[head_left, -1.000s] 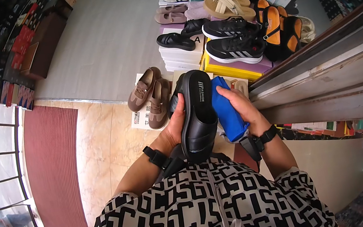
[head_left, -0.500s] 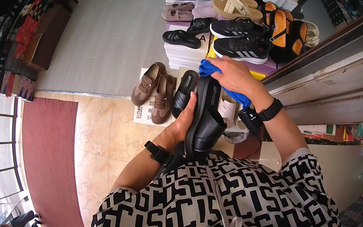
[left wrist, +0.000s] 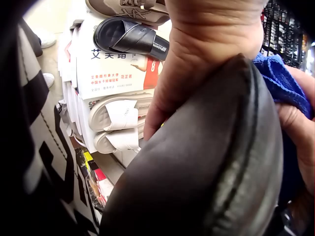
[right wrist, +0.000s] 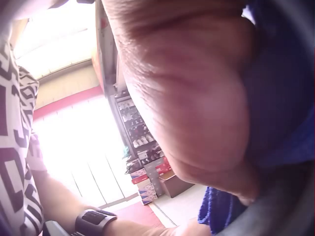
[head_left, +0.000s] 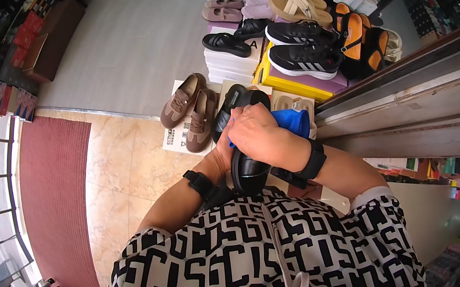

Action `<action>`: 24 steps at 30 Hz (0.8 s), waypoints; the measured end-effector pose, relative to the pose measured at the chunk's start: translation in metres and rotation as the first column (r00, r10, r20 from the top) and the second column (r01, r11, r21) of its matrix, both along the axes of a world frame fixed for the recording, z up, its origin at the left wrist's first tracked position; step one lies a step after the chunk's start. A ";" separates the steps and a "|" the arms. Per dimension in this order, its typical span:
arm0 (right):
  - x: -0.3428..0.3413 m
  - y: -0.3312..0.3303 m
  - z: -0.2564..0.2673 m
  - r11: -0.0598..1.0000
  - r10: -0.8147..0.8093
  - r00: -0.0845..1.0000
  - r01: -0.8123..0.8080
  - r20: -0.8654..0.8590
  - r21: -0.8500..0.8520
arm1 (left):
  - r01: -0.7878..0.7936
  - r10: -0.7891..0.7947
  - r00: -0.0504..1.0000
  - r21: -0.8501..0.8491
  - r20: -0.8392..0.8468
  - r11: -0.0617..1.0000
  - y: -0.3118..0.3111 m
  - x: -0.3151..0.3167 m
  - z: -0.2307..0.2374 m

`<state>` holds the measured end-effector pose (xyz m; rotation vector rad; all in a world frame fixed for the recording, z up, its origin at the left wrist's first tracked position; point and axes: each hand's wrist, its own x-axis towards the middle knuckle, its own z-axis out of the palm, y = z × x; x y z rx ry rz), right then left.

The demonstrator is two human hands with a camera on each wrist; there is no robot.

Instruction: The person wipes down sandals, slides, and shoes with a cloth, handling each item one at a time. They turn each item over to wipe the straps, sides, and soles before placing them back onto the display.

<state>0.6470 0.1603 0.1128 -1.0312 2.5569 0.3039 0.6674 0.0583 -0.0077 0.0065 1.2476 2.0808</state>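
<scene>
A black slip-on shoe (head_left: 249, 172) is held in front of the body by the left hand (head_left: 221, 156), whose fingers curl round its side. Over the shoe lies the right hand (head_left: 262, 131), gripping a blue cloth (head_left: 293, 122) against it. In the left wrist view the shoe (left wrist: 197, 162) fills the foreground, with the blue cloth (left wrist: 280, 81) at its far edge between the two hands. Another black slipper (left wrist: 130, 39) sits on a white shoe box. The right wrist view shows the cloth (right wrist: 219, 211) below the hand; its fingertips are hidden.
Brown shoes (head_left: 200, 121) stand on a white box left of the hands. Black sneakers (head_left: 304, 59) sit on a yellow box (head_left: 293, 84) ahead, beside several rows of sandals. A metal door track (head_left: 408, 106) runs along the right. A red mat (head_left: 59, 204) lies to the left.
The right hand has moved left and down with the blue cloth, from the shoe's far end across its opening. The left hand keeps its hold, and the shoe has shifted slightly.
</scene>
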 end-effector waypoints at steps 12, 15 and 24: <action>0.061 -0.043 0.006 0.905 0.376 0.880 -0.280 -0.291 0.320 | -0.589 0.581 0.796 -0.002 0.171 0.808 0.016 0.016 0.032; 0.063 -0.036 0.002 0.924 0.381 0.896 -0.369 -0.228 0.097 | -0.151 -0.132 0.854 0.481 0.504 0.863 -0.007 -0.031 -0.023; 0.063 0.010 -0.013 0.848 0.242 0.896 -0.382 -0.372 -0.369 | -0.256 -0.234 0.824 0.708 0.516 0.658 -0.026 -0.056 -0.018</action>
